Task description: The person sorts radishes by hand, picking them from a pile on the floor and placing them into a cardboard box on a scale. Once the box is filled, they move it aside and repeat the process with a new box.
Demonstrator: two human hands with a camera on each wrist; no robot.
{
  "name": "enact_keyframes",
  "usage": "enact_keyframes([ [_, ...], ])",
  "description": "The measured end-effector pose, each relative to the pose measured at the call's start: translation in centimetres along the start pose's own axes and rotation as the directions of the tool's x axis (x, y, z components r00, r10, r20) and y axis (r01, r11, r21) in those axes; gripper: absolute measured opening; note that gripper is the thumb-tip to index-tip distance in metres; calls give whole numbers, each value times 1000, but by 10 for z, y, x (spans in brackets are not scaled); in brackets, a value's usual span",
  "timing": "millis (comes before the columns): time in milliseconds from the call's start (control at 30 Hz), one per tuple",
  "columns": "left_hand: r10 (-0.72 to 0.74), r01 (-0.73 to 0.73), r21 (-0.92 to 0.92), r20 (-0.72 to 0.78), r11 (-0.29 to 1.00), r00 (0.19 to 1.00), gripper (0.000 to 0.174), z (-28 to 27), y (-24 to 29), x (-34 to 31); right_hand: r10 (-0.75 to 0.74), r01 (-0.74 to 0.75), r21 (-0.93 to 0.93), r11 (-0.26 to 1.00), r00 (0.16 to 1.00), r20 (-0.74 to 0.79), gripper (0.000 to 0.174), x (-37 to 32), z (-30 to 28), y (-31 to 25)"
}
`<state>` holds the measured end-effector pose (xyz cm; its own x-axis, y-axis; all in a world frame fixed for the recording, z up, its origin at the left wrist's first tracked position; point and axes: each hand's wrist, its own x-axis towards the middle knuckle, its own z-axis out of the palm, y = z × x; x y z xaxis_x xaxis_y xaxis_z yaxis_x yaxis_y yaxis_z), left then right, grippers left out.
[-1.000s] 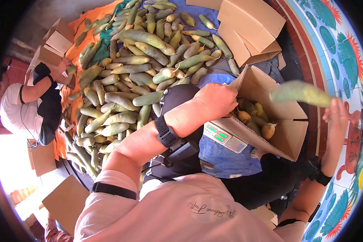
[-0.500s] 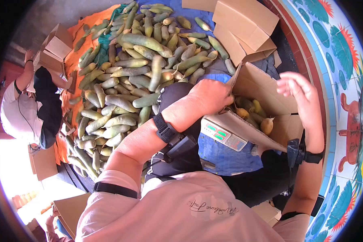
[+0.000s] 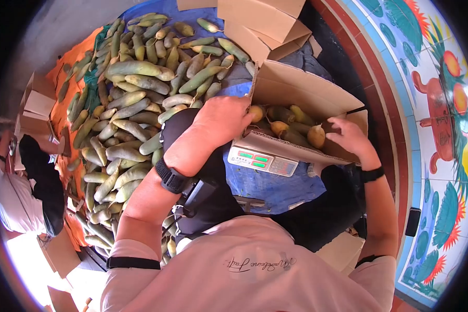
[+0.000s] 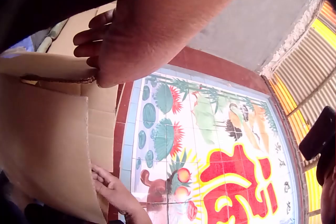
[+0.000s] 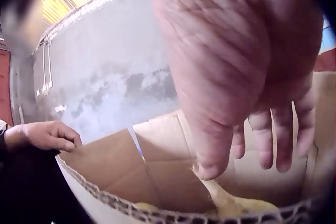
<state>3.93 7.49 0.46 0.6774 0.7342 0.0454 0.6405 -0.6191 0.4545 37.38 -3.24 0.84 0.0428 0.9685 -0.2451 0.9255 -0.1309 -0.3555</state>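
Note:
On the near side of the work area, a cardboard box [image 3: 301, 83] holds several long green radishes [image 3: 296, 136] with pale yellow root ends. My left hand [image 3: 221, 119] grips the box's left edge, its fingers bent at the rim. Over the right part of the box hangs my right hand [image 3: 351, 138], holding nothing. Its fingers [image 5: 265, 134] point down, loosely spread, in the right wrist view. The thumb is right at the thin tail of a radish [image 5: 236, 205]. A digital scale [image 3: 262, 160] with lit green displays shows at the box's near side.
A large pile of green radishes [image 3: 125, 125] covers orange and blue sheets on the left. Folded cardboard boxes [image 3: 260, 26] stand at the back. A painted tile wall [image 3: 442, 135] runs along the right. Another person [image 3: 26, 187] crouches at the far left.
My right hand held a radish out to the right; then a blurred radish showed over the pile and the hand was empty. Now that hand has lowered over the box. My left hand stays at the edge.

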Motion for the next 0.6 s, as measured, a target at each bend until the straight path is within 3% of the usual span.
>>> enact_keyframes([
  [67, 5, -5, 15, -13, 1000, 1000, 26, -1, 1, 0, -14, 15, -16, 1000, 999, 51, 46, 6, 8, 0],
  [133, 10, -10, 26, -6, 1000, 1000, 27, 0, 1, 0, 23, -32, 38, 999, 975, 223, 48, 13, 13, -4],
  [167, 16, -15, 32, -13, 999, 1000, 27, 1, 1, 0, -14, 9, 23, 1000, 975, 224, 38, 16, 19, -1],
  [400, 19, -18, 51, -17, 999, 1000, 29, 0, 1, 1, -53, 41, 82, 996, 988, 147, 20, 26, 26, 1],
  [467, 16, -15, 53, -14, 998, 1000, 29, 0, 1, 2, -197, 199, -22, 980, 978, 68, 19, 27, 29, 9],
  [500, 13, -13, 56, -9, 998, 1000, 29, 0, 1, 2, -197, 199, -23, 980, 978, 68, 19, 26, 27, 12],
  [567, 16, -15, 50, -10, 999, 1000, 29, 0, 1, 3, -149, 145, 155, 977, 989, 9, 16, 23, 19, 13],
  [600, 18, -18, 43, -11, 999, 1000, 29, 0, 1, 3, -150, 147, 153, 977, 989, 11, 16, 22, 13, 12],
])
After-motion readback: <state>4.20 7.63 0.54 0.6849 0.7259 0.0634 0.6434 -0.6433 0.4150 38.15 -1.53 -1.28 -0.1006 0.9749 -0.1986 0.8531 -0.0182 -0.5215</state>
